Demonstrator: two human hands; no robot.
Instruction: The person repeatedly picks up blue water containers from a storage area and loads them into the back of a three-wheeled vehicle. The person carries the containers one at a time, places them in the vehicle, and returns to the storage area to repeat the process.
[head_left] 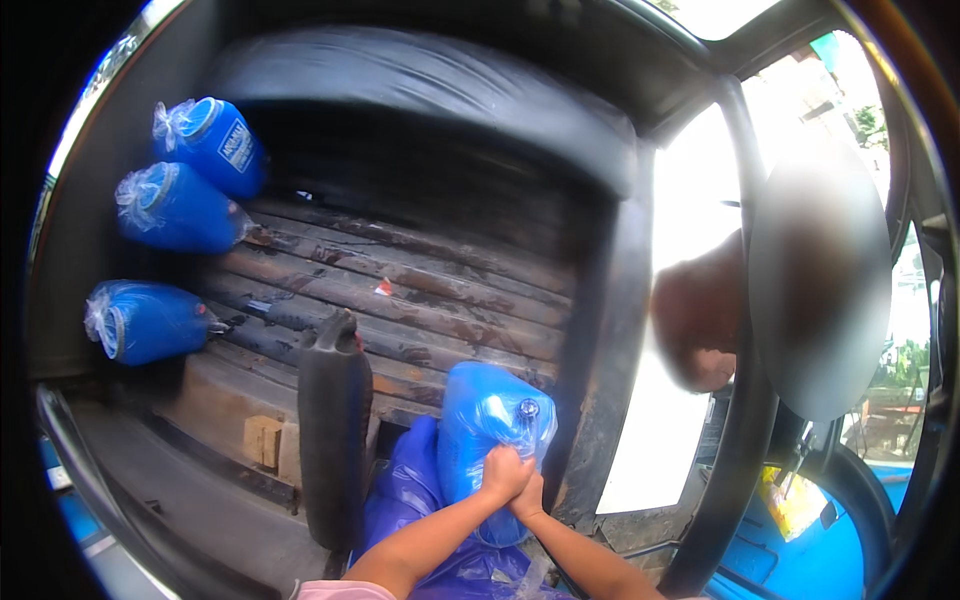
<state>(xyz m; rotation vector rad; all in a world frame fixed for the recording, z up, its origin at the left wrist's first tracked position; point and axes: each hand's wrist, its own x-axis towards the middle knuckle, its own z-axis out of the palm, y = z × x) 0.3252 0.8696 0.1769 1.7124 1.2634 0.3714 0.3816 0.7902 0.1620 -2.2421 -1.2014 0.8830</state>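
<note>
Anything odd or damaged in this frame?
Slightly: a small red-and-white scrap lies loose on the ribbed floor, looking like stray litter. The floor's dark patches could be stains or wear. No damage shows on the blue plastic-wrapped container at the hands.

We look out from the wearer's head, through the left of two fisheye cameras, forward and steeply down onto the slatted floor (470, 312). The forearms (425, 542) enter along the lower edge, so we see the left hand (507, 473) and right hand (529, 497) close up, below centre; the padding (420, 85) arches across the top.
</note>
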